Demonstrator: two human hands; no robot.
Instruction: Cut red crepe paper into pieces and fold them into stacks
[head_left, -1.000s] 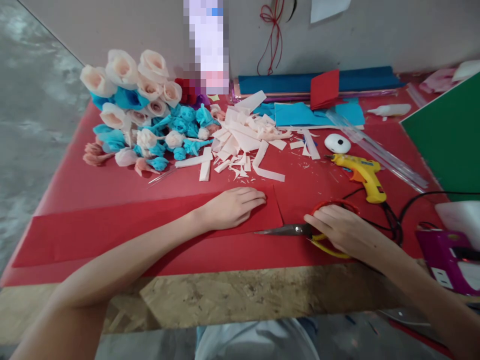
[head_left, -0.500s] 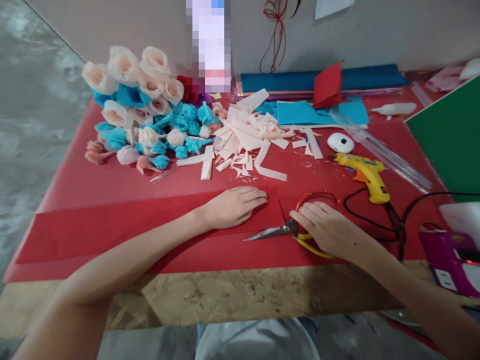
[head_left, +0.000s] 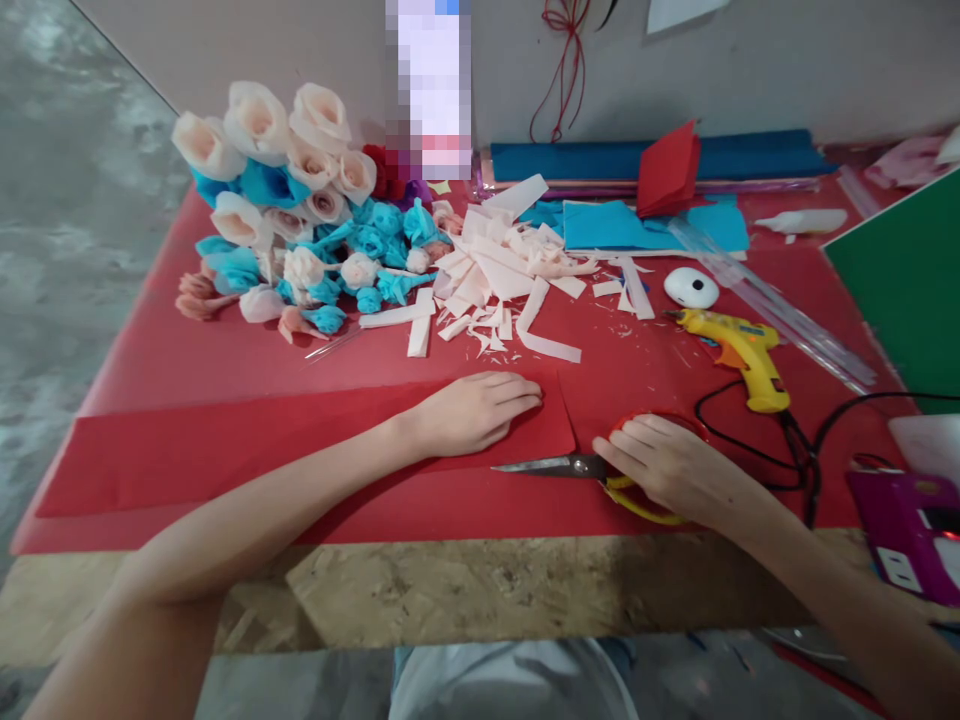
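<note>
A red paper strip (head_left: 225, 430) is laid lengthwise on the near part of the red tabletop (head_left: 420, 515). Its right end is covered by the left hand (head_left: 480, 412), rested palm down with fingers extended, nothing being clasped. Scissors (head_left: 551, 467) are gripped at the handles by the right hand (head_left: 664, 460), blades directed left, beside the strip's near right corner. Pale paper scraps (head_left: 495, 268) are scattered beyond; paper flowers (head_left: 319, 175) are heaped far left. A yellow glue gun (head_left: 757, 360) is placed at right.
</note>
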